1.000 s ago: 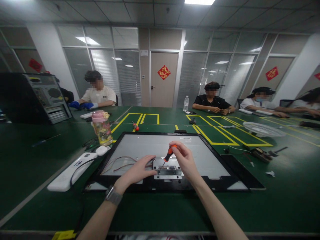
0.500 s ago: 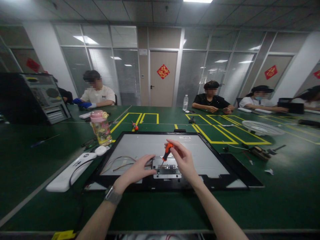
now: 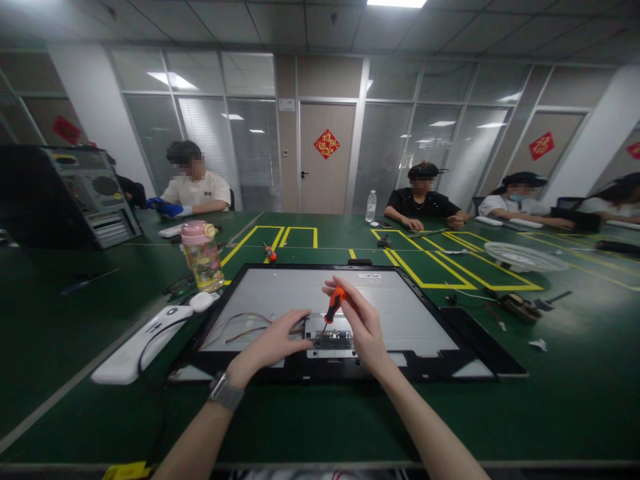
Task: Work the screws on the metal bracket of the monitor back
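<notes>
An orange-and-black screwdriver (image 3: 335, 304) stands tilted in my right hand (image 3: 366, 327), its handle between thumb and fingers. The tip points down at a small metal bracket with a circuit board (image 3: 334, 341); exact contact is too small to make out. My left hand (image 3: 280, 339) lies at the bracket's left edge, thumb and fingers apart, touching its side. Beneath both hands a large display panel (image 3: 425, 320) with a black frame and grey back lies flat on the green table. Thin wires (image 3: 235, 321) run across the panel to the left hand.
To the left are a white power strip (image 3: 143, 343), a pink-lidded bottle (image 3: 201, 257) and an open computer case (image 3: 95, 193). A dark flat slab (image 3: 480, 340) and a caliper-like tool (image 3: 525, 307) lie right. Co-workers sit across the table.
My right hand has shifted slightly left and its fingers have turned around the screwdriver handle. The left hand stays in place. Across the table, a co-worker's hand has moved near a thin object.
</notes>
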Demonstrator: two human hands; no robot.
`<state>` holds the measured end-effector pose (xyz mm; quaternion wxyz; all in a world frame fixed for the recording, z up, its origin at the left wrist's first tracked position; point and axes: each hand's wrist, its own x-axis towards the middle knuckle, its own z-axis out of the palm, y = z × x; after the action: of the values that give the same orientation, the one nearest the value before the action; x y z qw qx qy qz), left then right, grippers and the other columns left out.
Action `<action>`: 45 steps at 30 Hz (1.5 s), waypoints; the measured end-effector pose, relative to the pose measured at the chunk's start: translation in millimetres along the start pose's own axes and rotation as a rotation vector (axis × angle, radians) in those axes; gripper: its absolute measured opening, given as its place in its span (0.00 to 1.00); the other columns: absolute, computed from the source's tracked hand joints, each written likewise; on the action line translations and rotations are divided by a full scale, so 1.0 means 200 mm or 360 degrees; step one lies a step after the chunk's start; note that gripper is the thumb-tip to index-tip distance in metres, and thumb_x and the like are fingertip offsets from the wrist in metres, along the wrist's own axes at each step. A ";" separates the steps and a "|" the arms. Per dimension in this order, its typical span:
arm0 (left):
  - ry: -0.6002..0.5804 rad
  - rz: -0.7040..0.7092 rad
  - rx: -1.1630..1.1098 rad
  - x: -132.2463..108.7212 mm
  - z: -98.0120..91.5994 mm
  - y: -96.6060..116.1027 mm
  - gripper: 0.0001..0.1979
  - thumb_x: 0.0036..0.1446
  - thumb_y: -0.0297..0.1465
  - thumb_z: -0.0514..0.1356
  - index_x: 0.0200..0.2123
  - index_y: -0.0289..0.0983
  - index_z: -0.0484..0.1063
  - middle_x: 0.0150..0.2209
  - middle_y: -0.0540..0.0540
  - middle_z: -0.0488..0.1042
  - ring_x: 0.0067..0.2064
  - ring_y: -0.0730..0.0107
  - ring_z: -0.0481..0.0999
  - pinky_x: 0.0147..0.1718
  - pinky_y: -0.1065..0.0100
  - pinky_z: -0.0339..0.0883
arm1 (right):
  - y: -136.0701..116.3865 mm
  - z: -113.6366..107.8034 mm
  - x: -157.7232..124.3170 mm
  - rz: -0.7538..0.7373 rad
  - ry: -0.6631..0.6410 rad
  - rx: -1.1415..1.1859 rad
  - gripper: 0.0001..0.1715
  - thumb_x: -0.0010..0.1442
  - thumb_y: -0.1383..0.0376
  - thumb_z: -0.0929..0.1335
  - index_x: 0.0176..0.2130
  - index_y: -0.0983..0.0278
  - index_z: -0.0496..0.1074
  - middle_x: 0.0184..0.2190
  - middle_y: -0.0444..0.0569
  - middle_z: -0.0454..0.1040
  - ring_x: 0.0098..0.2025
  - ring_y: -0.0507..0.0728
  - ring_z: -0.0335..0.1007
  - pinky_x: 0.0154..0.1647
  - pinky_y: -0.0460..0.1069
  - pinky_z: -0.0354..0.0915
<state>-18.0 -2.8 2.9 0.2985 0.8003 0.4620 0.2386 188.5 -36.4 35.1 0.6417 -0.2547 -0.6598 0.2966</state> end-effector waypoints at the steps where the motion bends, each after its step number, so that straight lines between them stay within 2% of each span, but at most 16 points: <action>1: 0.0002 0.0001 -0.0003 0.00 0.00 0.00 0.35 0.51 0.39 0.66 0.62 0.39 0.66 0.65 0.41 0.66 0.64 0.52 0.65 0.64 0.58 0.56 | 0.00 0.00 0.00 0.0019 0.0012 0.0035 0.18 0.68 0.62 0.64 0.55 0.55 0.74 0.51 0.53 0.76 0.53 0.61 0.74 0.55 0.59 0.69; 4: -0.0006 0.0000 -0.0004 0.00 0.00 -0.01 0.34 0.52 0.39 0.66 0.62 0.40 0.66 0.64 0.41 0.67 0.64 0.52 0.66 0.63 0.58 0.57 | -0.01 0.00 0.01 0.0048 0.0200 0.0032 0.09 0.61 0.60 0.71 0.42 0.57 0.80 0.44 0.51 0.76 0.47 0.60 0.74 0.46 0.54 0.72; 6: -0.0012 0.0000 -0.0001 0.00 0.00 -0.01 0.34 0.52 0.40 0.66 0.63 0.40 0.66 0.64 0.42 0.66 0.64 0.52 0.66 0.63 0.58 0.56 | 0.00 -0.02 0.02 0.0101 0.0271 0.0030 0.07 0.58 0.60 0.73 0.39 0.57 0.81 0.39 0.49 0.75 0.40 0.57 0.74 0.40 0.52 0.73; 10: -0.0004 0.0010 0.0007 0.00 0.00 0.00 0.34 0.53 0.40 0.66 0.62 0.41 0.66 0.65 0.42 0.66 0.65 0.52 0.65 0.64 0.58 0.55 | 0.01 -0.04 0.03 0.0227 0.0186 0.0143 0.15 0.64 0.57 0.68 0.48 0.57 0.79 0.41 0.50 0.79 0.44 0.60 0.77 0.51 0.58 0.71; 12: 0.0001 0.0002 0.0004 -0.01 -0.01 0.01 0.34 0.52 0.39 0.66 0.62 0.40 0.66 0.65 0.42 0.66 0.65 0.52 0.65 0.64 0.58 0.56 | 0.02 -0.04 0.03 0.0224 0.0129 0.0181 0.16 0.65 0.56 0.67 0.49 0.56 0.78 0.44 0.51 0.79 0.48 0.61 0.76 0.55 0.59 0.68; 14: 0.0001 -0.0006 -0.0004 -0.01 -0.01 0.02 0.34 0.52 0.38 0.66 0.62 0.39 0.66 0.65 0.41 0.66 0.64 0.52 0.66 0.64 0.59 0.56 | 0.02 -0.04 0.04 0.0182 0.0119 0.0152 0.13 0.63 0.56 0.69 0.43 0.56 0.81 0.45 0.50 0.78 0.47 0.59 0.75 0.52 0.56 0.69; 17: -0.0001 -0.0005 0.0002 -0.01 -0.01 0.02 0.34 0.51 0.38 0.66 0.62 0.38 0.66 0.64 0.41 0.67 0.64 0.52 0.66 0.63 0.59 0.56 | 0.02 -0.04 0.04 0.0168 0.0143 0.0123 0.08 0.58 0.57 0.74 0.37 0.56 0.81 0.39 0.47 0.75 0.39 0.56 0.74 0.41 0.52 0.71; 19: -0.0008 -0.0010 0.0015 -0.01 -0.01 0.02 0.34 0.52 0.38 0.65 0.62 0.39 0.66 0.65 0.41 0.66 0.64 0.53 0.65 0.64 0.59 0.55 | 0.02 -0.05 0.05 0.0222 0.0114 0.0162 0.11 0.60 0.56 0.72 0.42 0.56 0.80 0.37 0.47 0.77 0.39 0.56 0.75 0.43 0.53 0.71; 22: -0.0017 -0.0009 0.0020 -0.01 -0.01 0.02 0.34 0.53 0.39 0.65 0.63 0.39 0.65 0.65 0.40 0.65 0.65 0.53 0.64 0.64 0.59 0.54 | 0.03 -0.06 0.05 0.0288 0.0033 0.0268 0.17 0.64 0.55 0.68 0.51 0.55 0.77 0.41 0.49 0.80 0.46 0.59 0.77 0.52 0.57 0.70; 24: -0.0011 -0.0002 0.0019 0.00 -0.01 0.01 0.34 0.52 0.39 0.65 0.62 0.39 0.65 0.65 0.40 0.65 0.65 0.53 0.65 0.64 0.58 0.54 | 0.04 -0.06 0.05 0.0297 0.0001 0.0292 0.17 0.65 0.54 0.68 0.50 0.56 0.77 0.44 0.50 0.80 0.49 0.60 0.76 0.54 0.58 0.69; 29: -0.0007 0.0012 0.0023 0.00 0.00 -0.01 0.34 0.53 0.39 0.65 0.63 0.40 0.65 0.65 0.41 0.65 0.65 0.53 0.65 0.64 0.58 0.55 | 0.03 -0.06 0.05 0.0304 0.0059 0.0128 0.13 0.58 0.55 0.73 0.43 0.57 0.79 0.41 0.49 0.79 0.44 0.59 0.77 0.47 0.54 0.72; 32: -0.0005 0.0009 0.0021 -0.01 0.00 -0.01 0.34 0.54 0.40 0.65 0.63 0.40 0.64 0.66 0.41 0.64 0.65 0.54 0.64 0.65 0.57 0.54 | 0.04 -0.07 0.06 0.0283 0.0055 0.0080 0.17 0.62 0.55 0.70 0.50 0.57 0.76 0.41 0.50 0.80 0.46 0.60 0.78 0.50 0.57 0.72; 35: -0.0001 0.0004 0.0015 -0.01 0.00 -0.02 0.34 0.54 0.40 0.65 0.63 0.42 0.65 0.66 0.42 0.65 0.66 0.53 0.63 0.65 0.57 0.54 | 0.06 -0.07 0.06 0.0201 0.0049 -0.0031 0.21 0.67 0.54 0.65 0.56 0.57 0.71 0.45 0.53 0.79 0.46 0.60 0.78 0.52 0.59 0.72; 40: -0.0003 0.0017 0.0016 0.00 0.00 -0.03 0.34 0.54 0.40 0.66 0.63 0.42 0.65 0.65 0.43 0.65 0.65 0.53 0.64 0.65 0.57 0.54 | 0.07 -0.05 0.05 0.0194 0.0097 -0.0084 0.21 0.69 0.54 0.62 0.57 0.58 0.67 0.50 0.55 0.76 0.43 0.58 0.79 0.47 0.58 0.74; 42: -0.0003 0.0024 0.0012 0.00 0.00 -0.03 0.34 0.54 0.40 0.66 0.63 0.41 0.65 0.65 0.42 0.65 0.65 0.53 0.64 0.65 0.57 0.54 | 0.06 -0.04 0.05 0.0213 0.0142 -0.0050 0.19 0.68 0.54 0.64 0.54 0.58 0.67 0.47 0.54 0.77 0.40 0.58 0.79 0.44 0.56 0.74; 45: -0.0001 0.0006 0.0010 0.00 0.00 -0.02 0.34 0.53 0.39 0.66 0.63 0.41 0.65 0.65 0.42 0.65 0.65 0.53 0.64 0.64 0.57 0.54 | 0.04 -0.04 0.05 0.0199 0.0254 -0.0175 0.15 0.61 0.57 0.70 0.46 0.60 0.71 0.36 0.48 0.77 0.35 0.56 0.76 0.39 0.53 0.72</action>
<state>-20.2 -2.0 -0.3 0.2958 0.8022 0.4611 0.2375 196.1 -23.3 36.5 0.6576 -0.3530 -0.6047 0.2780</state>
